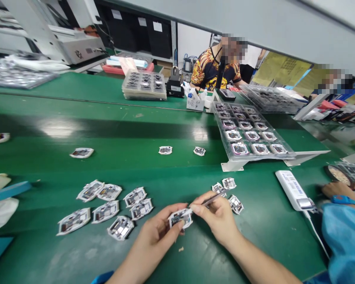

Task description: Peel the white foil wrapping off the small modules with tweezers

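Observation:
My left hand (158, 232) grips a white-framed smartwatch housing (180, 219) with a small circuit board inside, its thumb pressed on the inner face. My right hand (217, 217) pinches thin grey tweezers (212, 198), whose tip end meets the housing's upper right edge; the exact tip is hidden by the fingers. Several similar housings lie left of my left hand, the nearest being one housing (121, 228). Just beyond my right hand sit three more, among them a tilted housing (236, 204).
A clear tray (229, 152) full of housings rests on a white bracket at right. Loose housings (82, 153) lie on the green surface farther back. A white power strip (292, 190) and a co-worker's blue sleeve (344, 240) are at right. Stacked trays (144, 86) and another person (207, 69) are behind.

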Available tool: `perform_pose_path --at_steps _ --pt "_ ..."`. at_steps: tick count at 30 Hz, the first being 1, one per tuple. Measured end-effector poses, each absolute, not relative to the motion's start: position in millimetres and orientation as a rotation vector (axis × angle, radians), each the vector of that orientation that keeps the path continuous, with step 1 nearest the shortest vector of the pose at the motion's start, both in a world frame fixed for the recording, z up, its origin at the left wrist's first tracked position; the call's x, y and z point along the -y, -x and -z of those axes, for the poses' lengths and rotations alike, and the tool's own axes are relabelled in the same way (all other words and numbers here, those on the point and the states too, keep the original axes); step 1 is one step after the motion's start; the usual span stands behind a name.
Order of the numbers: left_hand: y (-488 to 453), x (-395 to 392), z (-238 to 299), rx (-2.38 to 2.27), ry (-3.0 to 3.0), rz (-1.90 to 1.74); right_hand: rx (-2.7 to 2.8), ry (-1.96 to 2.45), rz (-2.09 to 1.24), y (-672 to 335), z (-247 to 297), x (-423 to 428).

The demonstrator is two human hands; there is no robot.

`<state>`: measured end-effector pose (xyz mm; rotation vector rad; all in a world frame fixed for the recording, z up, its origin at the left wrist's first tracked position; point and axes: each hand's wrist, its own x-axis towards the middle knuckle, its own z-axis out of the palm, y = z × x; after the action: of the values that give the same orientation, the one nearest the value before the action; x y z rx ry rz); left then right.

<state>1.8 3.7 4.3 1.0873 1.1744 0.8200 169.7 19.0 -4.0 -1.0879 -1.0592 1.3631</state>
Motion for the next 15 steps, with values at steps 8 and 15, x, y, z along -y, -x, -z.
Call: perform_pose_path --at_steps 8,15 --pt "3 -3 12 -1.153 -1.131 -0.852 1.108 1.135 -1.304 -170 2 -18" --pt "3 -1 13 -1.175 -1.098 -0.833 1.207 1.164 -1.238 -172 1 -18"
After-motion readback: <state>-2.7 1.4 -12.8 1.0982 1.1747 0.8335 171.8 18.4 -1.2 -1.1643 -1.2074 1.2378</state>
